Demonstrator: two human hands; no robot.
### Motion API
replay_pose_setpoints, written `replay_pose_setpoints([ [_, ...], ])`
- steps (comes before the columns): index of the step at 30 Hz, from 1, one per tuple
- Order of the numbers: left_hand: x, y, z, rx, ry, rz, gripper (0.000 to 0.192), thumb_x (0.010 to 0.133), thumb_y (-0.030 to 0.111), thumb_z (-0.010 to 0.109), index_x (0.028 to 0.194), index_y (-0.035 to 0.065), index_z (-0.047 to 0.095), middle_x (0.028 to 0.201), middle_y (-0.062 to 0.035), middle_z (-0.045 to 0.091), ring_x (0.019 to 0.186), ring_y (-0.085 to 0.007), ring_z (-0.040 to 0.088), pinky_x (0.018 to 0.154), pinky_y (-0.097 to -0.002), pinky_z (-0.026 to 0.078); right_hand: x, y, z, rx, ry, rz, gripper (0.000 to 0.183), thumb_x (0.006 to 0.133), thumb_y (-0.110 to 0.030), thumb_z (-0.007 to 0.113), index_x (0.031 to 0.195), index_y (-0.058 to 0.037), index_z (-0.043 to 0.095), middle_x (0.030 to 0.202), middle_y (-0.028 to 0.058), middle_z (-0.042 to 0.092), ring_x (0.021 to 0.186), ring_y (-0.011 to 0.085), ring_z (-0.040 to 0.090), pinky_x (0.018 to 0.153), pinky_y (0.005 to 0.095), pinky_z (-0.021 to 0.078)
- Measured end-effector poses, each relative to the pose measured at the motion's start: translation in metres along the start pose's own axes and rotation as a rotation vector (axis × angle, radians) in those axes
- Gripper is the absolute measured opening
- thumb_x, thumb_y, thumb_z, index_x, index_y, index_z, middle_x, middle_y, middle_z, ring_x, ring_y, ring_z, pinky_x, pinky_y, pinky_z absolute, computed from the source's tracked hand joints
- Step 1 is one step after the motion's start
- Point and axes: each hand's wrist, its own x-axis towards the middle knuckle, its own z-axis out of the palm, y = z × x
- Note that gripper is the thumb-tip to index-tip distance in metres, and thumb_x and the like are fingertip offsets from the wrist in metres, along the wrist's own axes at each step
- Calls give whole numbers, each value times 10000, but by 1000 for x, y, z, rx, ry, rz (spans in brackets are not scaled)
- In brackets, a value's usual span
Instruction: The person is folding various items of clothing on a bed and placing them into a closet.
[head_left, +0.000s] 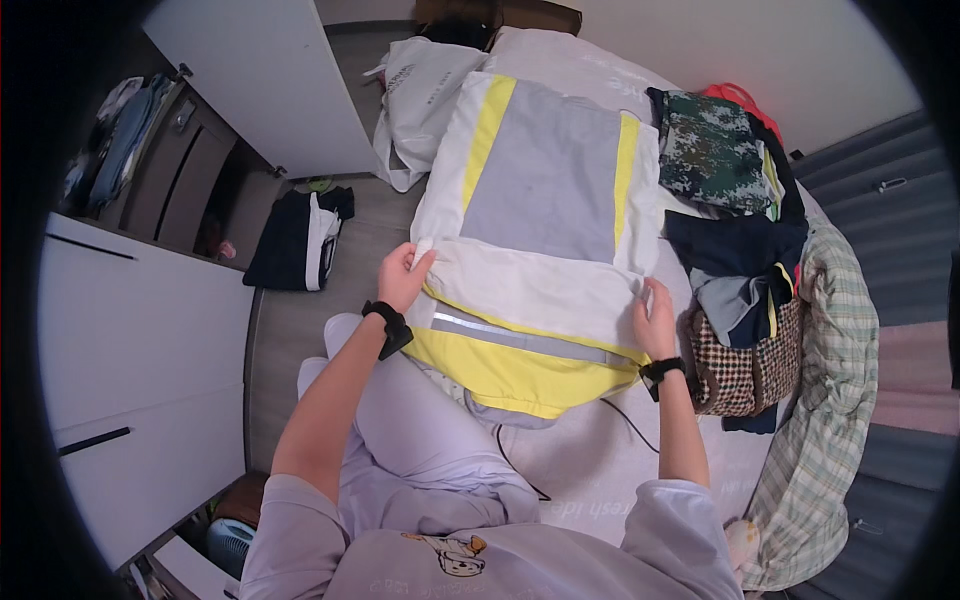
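Spread on the bed before me is a white, grey and yellow garment (551, 165), probably a jacket, its long sides folded inward. A white flap edged in yellow lies across its middle. My left hand (403, 277) pinches the left corner of this flap between thumb and fingers. At the flap's right edge is my right hand (654, 319), fingers curled against the fabric; the fingertips are partly hidden, but the cloth appears gripped. Below the flap, the garment's yellow lower part (517, 375) with a grey strip lies toward my lap.
Right on the bed are a folded camouflage garment (712, 150), navy clothes (739, 244), a checked item (739, 364) and a plaid quilt (832, 405). A dark cable (517, 465) runs beside my leg. Left are a white bag (427, 90), folded dark clothing (289, 244) and an open wardrobe door (262, 82).
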Motion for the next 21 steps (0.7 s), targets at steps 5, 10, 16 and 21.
replay_pose_setpoints([
  [5, 0, -6, -4, 184, 81, 98, 221, 947, 190, 629, 1098, 31, 602, 910, -62, 686, 852, -139, 627, 776, -298, 481, 3, -9, 47, -362, -282, 92, 722, 952, -456, 510, 1510, -54, 290, 1600, 196, 201, 1470, 427, 160, 1159, 566, 205],
  [10, 9, -19, -13, 281, 30, 114, 247, 943, 207, 599, 1148, 76, 555, 936, -203, 682, 906, -399, 653, 787, -410, 498, -3, -3, 61, -382, -252, 104, 800, 954, -566, 442, 1556, -101, 196, 1637, 143, 86, 1499, 394, 48, 1162, 614, 105],
  [16, 5, -39, -3, 431, 95, -122, 322, 962, 278, 564, 1246, 148, 489, 959, -205, 686, 929, -430, 640, 796, -481, 492, 0, 0, 65, -353, -262, 143, 794, 953, -561, 448, 1558, -113, 195, 1640, 129, 85, 1499, 397, 35, 1161, 623, 76],
  [21, 9, -56, -8, 349, 69, -215, 374, 957, 336, 569, 1267, 145, 483, 982, -207, 685, 957, -405, 651, 831, -474, 493, 2, -43, 81, -449, -114, 93, 771, 954, -560, 444, 1543, -102, 247, 1602, 258, 116, 1476, 468, 56, 1147, 648, 47],
])
